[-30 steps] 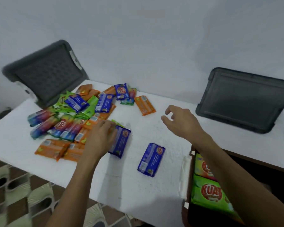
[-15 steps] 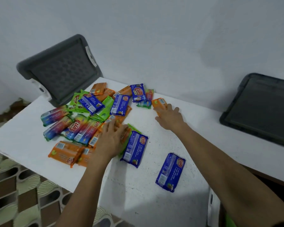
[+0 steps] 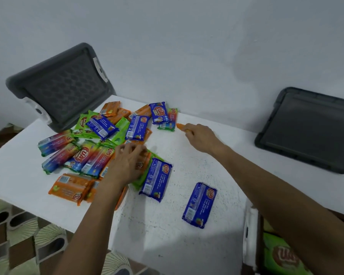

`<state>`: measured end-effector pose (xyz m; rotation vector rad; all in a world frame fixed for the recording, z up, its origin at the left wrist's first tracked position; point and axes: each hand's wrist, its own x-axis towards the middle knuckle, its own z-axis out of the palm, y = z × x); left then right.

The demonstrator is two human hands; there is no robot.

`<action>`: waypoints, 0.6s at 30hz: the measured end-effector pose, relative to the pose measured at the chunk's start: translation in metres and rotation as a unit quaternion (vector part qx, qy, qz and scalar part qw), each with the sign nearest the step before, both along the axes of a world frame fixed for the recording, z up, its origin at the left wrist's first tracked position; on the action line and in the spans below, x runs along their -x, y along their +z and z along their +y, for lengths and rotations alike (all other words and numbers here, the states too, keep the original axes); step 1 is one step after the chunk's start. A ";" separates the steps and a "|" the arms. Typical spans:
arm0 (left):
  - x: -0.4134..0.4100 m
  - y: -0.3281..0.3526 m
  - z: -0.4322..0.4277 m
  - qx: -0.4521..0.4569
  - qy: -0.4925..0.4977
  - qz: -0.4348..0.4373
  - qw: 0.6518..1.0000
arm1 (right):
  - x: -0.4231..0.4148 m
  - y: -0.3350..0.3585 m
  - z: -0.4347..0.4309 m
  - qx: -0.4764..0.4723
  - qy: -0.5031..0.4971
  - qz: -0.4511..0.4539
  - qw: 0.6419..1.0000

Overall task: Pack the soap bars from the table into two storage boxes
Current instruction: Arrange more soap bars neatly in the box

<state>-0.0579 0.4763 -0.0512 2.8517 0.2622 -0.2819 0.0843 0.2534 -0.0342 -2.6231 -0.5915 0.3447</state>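
So, mid-frame the right hand [image 3: 202, 137] curls round an orange soap bar [image 3: 180, 126], its tip poking out toward the upper left. The left hand [image 3: 127, 163] sits bent-fingered on the soap pile [image 3: 91, 159], grip unclear.

A heap of soap bars [image 3: 99, 147] lies on the left rear of the table [image 3: 187, 245], one lid [image 3: 62, 88] leaning behind it, a second lid [image 3: 310, 130] far right. A lone bar [image 3: 200, 205] lies before and right of the heap, and a storage box [image 3: 250, 235] holding bars sits off the front right corner. The right hand [image 3: 202, 138] holds an end bar [image 3: 179, 126] right of the heap.
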 end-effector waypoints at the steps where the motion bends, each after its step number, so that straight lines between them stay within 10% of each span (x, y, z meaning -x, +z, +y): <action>1: 0.002 0.001 0.000 0.010 0.011 -0.019 1.000 | 0.004 0.006 -0.005 -0.051 -0.010 0.014 0.999; 11: 0.027 0.041 -0.019 0.212 0.072 -0.274 0.935 | 0.037 0.048 -0.081 -0.262 -0.056 0.085 0.960; 18: 0.039 0.071 -0.090 0.467 0.020 -0.235 0.852 | 0.091 0.078 -0.147 -0.358 -0.084 0.038 0.929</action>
